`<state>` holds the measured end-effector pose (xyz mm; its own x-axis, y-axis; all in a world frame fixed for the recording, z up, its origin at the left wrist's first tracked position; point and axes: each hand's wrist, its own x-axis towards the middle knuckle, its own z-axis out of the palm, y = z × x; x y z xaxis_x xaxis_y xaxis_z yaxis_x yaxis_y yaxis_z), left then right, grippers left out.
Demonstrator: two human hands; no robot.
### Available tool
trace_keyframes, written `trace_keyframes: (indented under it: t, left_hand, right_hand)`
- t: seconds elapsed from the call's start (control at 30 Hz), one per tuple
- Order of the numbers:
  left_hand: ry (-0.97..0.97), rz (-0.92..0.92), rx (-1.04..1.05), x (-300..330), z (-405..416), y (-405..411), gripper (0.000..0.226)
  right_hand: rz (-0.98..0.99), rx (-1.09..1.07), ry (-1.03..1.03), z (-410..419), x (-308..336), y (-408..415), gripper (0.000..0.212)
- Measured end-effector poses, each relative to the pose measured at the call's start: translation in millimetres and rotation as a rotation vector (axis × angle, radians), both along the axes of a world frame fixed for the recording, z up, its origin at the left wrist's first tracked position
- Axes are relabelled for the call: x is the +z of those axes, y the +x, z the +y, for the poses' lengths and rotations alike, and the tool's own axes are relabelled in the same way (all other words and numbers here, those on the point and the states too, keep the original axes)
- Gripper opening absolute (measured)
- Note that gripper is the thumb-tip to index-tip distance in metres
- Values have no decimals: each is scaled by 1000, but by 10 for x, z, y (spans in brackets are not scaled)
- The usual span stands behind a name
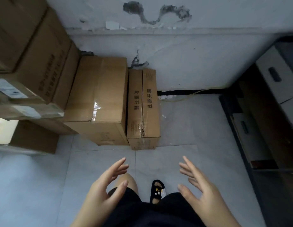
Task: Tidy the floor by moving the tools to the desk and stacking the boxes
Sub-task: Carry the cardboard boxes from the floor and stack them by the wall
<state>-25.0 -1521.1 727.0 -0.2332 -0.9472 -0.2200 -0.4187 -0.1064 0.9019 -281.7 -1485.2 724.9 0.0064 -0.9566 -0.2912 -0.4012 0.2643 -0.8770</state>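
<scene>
Left hand (105,190) and right hand (198,189) both spread and empty above the tiled floor (183,125), narrow box (143,105) on the floor against the wall, touching a bigger box (100,99), taller box stack (32,59) at left.

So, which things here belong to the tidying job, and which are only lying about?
Part of the job:
- narrow box on the floor by the wall
- big box touching its left side
- stacked boxes further left
- left hand and right hand, both open, holding nothing

Just lying about:
- black cable along the wall
- dark shelf on the right
- slipper

No tools in view.
</scene>
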Motion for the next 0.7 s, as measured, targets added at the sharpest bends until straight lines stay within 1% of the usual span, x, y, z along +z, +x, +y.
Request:
trace_keyframes:
  t: [0.1,0.17,0.37,0.47,0.53,0.63,0.7]
  left_hand:
    - [33,81,-53,-75,-59,53,51]
    - [41,106,-151,-107,-196,155,53]
    - [32,114,-469,-150,-609,564,48]
    - [77,112,-586,-153,-660,689,43]
    - [108,122,-665,-108,-649,703,39]
    - [134,126,-828,-43,-540,661,42]
    - [136,124,-952,-16,-393,597,49]
  right_hand:
    - [-30,-152,-9,130,-15,188,79]
    - [-56,-280,-10,217,-20,371,77]
    - [-137,-715,-88,632,-173,1330,71]
    - [-146,-910,-88,901,-210,1800,69]
    - [-141,-1059,-110,1093,-152,2048,72]
    - [-158,-1315,-153,1407,-66,2386,74]
    - [-131,-1482,-191,1641,-49,2603,64]
